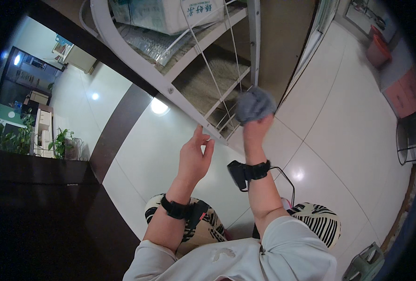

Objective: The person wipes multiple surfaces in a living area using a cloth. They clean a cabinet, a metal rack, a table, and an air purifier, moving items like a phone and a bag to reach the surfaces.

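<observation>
A white metal rack (183,56) with thin wire rails and brownish shelf boards stands before me. My right hand (259,128) grips a bunched blue-grey cloth (255,104) beside the rack's lower right side; whether the cloth touches the frame I cannot tell. My left hand (195,154) holds nothing, and its forefinger reaches the lower end of the rack's left post, while the other fingers are partly curled. On a higher shelf lie a white plastic-wrapped package (173,17) with printed writing and some clear plastic wrap (155,45).
Glossy white floor tiles (320,147) surround me. A dark cabinet surface (53,210) is at lower left, beyond it a potted plant (63,142). To the right are a red bucket (379,52), pink drawers (406,93) and a grey-green plastic stool (366,261).
</observation>
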`<state>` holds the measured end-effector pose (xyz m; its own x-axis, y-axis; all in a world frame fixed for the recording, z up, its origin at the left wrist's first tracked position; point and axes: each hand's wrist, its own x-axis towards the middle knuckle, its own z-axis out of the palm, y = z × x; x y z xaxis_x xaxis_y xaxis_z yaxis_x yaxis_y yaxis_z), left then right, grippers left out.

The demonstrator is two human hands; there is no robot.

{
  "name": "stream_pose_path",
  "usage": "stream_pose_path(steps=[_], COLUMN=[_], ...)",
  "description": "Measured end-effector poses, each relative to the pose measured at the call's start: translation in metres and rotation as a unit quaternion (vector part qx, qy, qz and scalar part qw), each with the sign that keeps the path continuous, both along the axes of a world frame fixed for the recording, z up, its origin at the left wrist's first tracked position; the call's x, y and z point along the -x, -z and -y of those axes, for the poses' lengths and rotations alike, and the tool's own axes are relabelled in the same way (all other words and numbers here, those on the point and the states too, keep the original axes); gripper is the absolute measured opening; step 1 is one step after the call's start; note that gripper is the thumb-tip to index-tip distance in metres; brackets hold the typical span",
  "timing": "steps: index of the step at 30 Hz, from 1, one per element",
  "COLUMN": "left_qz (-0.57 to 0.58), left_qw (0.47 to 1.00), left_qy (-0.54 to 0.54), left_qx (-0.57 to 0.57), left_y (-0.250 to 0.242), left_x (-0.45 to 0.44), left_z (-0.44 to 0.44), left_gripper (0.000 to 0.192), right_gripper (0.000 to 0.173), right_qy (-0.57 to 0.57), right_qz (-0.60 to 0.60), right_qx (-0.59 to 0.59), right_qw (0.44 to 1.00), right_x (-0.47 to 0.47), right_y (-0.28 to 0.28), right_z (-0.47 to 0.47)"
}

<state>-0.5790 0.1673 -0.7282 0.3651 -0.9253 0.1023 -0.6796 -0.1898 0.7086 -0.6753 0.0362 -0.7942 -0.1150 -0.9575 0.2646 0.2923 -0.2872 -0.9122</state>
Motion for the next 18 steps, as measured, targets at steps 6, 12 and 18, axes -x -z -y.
stream_pose_path(steps=[6,12,18], left_qz=[-0.013,-0.005,0.003], left_qw=[1.000,1.000,1.000], left_qy=[-0.005,-0.007,-0.021], left_qx=[0.021,0.004,-0.014], left_y=[0.001,0.003,-0.002], left_x=[-0.002,-0.005,0.001], left_z=[0.003,0.003,0.005], left_gripper=[0.047,0.042,0.035], right_gripper=[0.035,0.030,0.035], right_qy=[0.048,0.066,-0.047], right_qz=[-0.207,-0.179,-0.173], right_qx=[0.210,0.117,0.186], right_qw=[0.954,0.975,0.966], right_x=[-0.026,-0.012,-0.016], right_y=[-0.002,0.013,-0.099], right_z=[-0.013,-0.024,0.011])
